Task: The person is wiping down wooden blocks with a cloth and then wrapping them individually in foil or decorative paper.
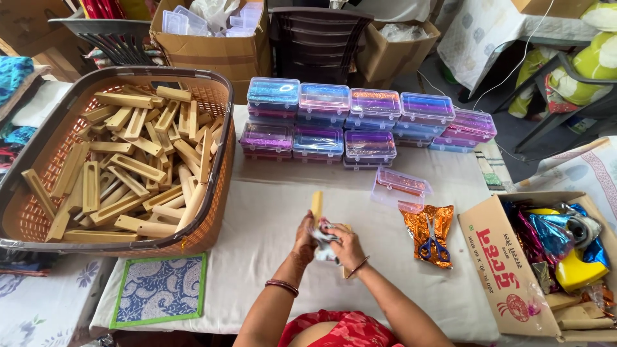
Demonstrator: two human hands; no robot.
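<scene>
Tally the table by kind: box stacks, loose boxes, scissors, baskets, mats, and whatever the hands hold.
Stacks of glitter boxes: 8
Loose clear box: 1
Blue scissors: 1
Basket: 1
Patterned mat: 1
Wooden piece in the left hand: 1
Crumpled wrap in the right hand: 1
Total: 14

A desk covered with a pale cloth carries a large brown plastic basket of wooden pieces at the left. Stacked clear plastic boxes with glittery purple and blue contents stand in rows at the back, and one single clear box lies just in front. Blue-handled scissors rest on orange foil, beside an open cardboard box at the right edge. A blue patterned mat lies near the front left.
</scene>
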